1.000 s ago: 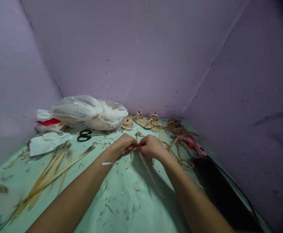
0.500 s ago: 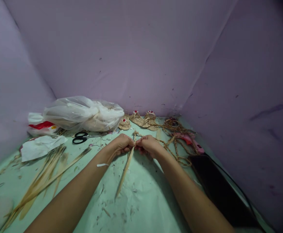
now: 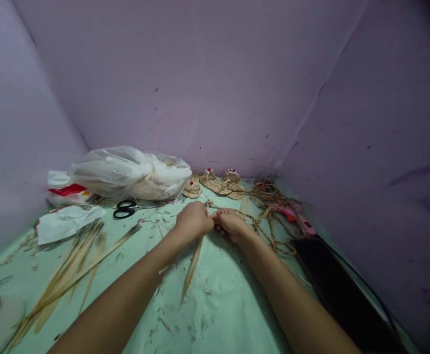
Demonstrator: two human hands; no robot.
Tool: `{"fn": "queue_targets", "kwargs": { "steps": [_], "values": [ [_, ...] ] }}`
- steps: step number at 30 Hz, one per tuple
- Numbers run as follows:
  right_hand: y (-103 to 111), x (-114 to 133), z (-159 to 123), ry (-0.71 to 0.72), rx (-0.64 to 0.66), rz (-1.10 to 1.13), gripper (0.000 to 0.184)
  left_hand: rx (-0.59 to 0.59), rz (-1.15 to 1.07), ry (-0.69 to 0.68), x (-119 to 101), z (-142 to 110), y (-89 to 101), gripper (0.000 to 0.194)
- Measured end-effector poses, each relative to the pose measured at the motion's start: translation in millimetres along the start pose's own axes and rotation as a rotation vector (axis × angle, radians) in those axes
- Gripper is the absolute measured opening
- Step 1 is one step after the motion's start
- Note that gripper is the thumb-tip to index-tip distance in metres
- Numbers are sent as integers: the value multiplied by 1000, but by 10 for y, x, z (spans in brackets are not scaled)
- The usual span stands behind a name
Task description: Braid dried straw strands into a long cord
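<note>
Left hand (image 3: 194, 219) turning over and closing in, pale strip (image 3: 191, 275) swinging leftward

Head view: since half a second ago the left hand is turning its back upward and drawing in until it is touching the right hand (image 3: 231, 225). A second ago the strip was slanting down to the right; now it is slanting down to the left. Both hands are meeting to the right of the white plastic bag (image 3: 130, 174) and nearer the person than it is. The left is closing round the near end of a braided cord (image 3: 210, 203), with the strip coming out beneath; the right is curling its fingers, their tips tucked against the left, and I cannot tell what they are pinching, if anything. Farther right of the bag, the cord is lying in a tangle, with a pink tool (image 3: 306, 225) resting by it and a dark slab (image 3: 348, 300) lying nearer. Beaded woven pieces (image 3: 215, 185) are sitting just right of the bag. Just in front of it, scissors (image 3: 134, 207) are lying on the green table (image 3: 218, 314). A white sheet (image 3: 67, 225) and a bundle of dry strips (image 3: 58, 290) are lying in front and to its left, and a red-and-white packet (image 3: 69, 191) is resting beside its left end.
</note>
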State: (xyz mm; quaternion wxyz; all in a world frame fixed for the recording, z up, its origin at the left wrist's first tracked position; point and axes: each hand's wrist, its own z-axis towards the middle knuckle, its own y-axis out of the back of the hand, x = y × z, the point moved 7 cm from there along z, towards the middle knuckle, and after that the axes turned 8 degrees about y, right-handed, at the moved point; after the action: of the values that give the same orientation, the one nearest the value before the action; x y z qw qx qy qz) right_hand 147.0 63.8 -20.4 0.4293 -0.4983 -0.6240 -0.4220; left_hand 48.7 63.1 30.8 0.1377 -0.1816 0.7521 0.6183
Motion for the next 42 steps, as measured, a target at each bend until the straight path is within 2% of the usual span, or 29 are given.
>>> {"fn": "queue_targets", "kwargs": {
  "steps": [3,7,11,14,17,19,22,23,25,26,28,30,32,35,38,42],
  "values": [
    [17,-25,5,-6,-22,55,12,-99,115,-83,-164,-221,-44,19],
    [26,-30,9,-3,-28,62,12,-76,158,-110,-181,-278,-20,22],
    [14,3,6,7,22,18,11,40,103,-113,5,-43,138,14],
    [19,16,17,24,28,-48,10,168,42,-47,186,133,151,13],
    [32,5,39,46,11,-55,10,251,-24,-21,286,200,187,14],
    [34,-16,50,49,14,-48,10,207,-34,-7,362,196,372,15],
    [41,-49,53,29,21,-54,8,-27,102,48,562,111,909,17],
    [42,-54,52,24,24,-61,7,-61,156,73,642,59,1063,16],
    [39,-51,48,25,34,-68,9,-56,249,132,810,-45,1262,16],
    [33,-46,46,28,42,-62,10,-35,301,164,896,-88,1301,16],
    [21,-42,43,27,54,-43,11,28,423,229,1073,-140,1260,14],
    [7,-49,43,17,68,-24,10,112,509,284,1259,-144,1106,12],
    [1,-63,47,5,76,-24,11,167,501,316,1430,-116,938,13],
    [19,-77,57,1,71,-47,12,116,437,327,1565,-50,829,16],
    [27,-70,57,16,87,-22,8,54,295,203,1361,9,774,13],
    [21,-41,44,51,114,40,5,86,82,-28,701,55,527,17]
  ]
}}
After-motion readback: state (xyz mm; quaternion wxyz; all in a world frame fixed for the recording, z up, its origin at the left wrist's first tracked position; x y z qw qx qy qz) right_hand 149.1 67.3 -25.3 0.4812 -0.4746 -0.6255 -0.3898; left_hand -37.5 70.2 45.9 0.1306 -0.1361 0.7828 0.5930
